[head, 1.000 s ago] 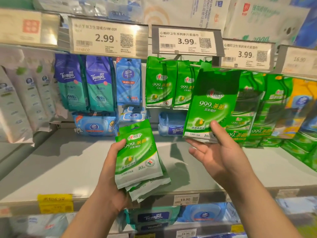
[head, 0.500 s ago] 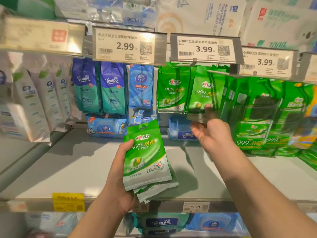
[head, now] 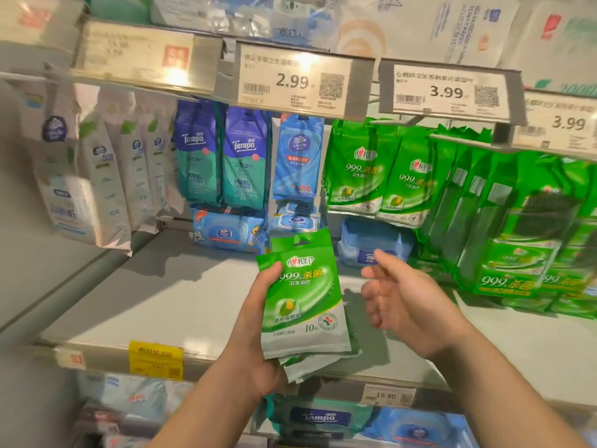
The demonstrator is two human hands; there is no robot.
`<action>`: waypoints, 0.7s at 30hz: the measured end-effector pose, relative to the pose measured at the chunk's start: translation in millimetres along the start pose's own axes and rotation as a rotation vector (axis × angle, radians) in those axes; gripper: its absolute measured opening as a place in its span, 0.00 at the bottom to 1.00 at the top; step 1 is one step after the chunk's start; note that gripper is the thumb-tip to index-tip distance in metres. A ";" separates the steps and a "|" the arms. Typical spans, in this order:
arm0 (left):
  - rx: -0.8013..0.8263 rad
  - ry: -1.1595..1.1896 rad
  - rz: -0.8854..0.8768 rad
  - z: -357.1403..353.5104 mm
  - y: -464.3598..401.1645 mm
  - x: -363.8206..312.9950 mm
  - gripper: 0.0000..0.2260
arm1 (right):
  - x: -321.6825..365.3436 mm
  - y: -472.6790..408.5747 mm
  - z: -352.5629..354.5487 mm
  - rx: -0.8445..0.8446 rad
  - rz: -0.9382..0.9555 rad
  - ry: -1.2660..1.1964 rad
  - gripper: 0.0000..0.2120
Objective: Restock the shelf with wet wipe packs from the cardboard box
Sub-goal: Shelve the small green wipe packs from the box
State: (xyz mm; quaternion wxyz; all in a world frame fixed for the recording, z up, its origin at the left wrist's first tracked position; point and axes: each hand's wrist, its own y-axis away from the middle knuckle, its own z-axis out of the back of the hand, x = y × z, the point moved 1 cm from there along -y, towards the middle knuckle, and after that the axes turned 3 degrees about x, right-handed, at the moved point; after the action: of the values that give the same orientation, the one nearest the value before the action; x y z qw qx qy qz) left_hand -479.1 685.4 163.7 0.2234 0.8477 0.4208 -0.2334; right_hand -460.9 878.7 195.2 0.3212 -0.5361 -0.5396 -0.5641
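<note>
My left hand (head: 255,344) grips a small stack of green wet wipe packs (head: 307,305) in front of the shelf, the top pack facing me. Just to the right of the stack, my right hand (head: 403,302) hovers with relaxed, empty fingers. More green packs (head: 378,176) of the same kind hang from pegs under the 3.99 price tags (head: 449,92). The cardboard box is out of view.
Blue Tempo packs (head: 223,160) and a light blue pack (head: 297,156) hang to the left of the green ones. White packs (head: 106,176) hang at far left. Blue tubs (head: 229,234) lie at the back of the grey shelf board (head: 155,302). Green multipacks (head: 529,247) fill the right.
My right hand hung its green pack on the peg with the others, then drew back down, empty, to beside the stack. The camera view shifted left.
</note>
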 end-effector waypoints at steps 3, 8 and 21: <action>0.021 -0.008 0.019 -2.9 -2.9 4.8 0.22 | 4.3 31.9 -17.3 0.092 0.051 0.446 0.28; 0.035 -0.043 0.050 -5.8 -5.3 12.2 0.24 | -1.3 36.6 -21.3 0.113 0.142 0.844 0.30; -0.024 -0.131 0.084 7.4 -10.5 8.8 0.15 | 5.0 48.0 -2.2 -0.061 0.360 0.499 0.08</action>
State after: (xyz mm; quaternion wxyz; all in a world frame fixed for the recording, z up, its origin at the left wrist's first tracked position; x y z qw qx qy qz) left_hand -484.5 692.2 150.8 0.2703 0.8448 0.3722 -0.2735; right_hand -417.4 867.5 213.0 0.5222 -0.4773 -0.3231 -0.6286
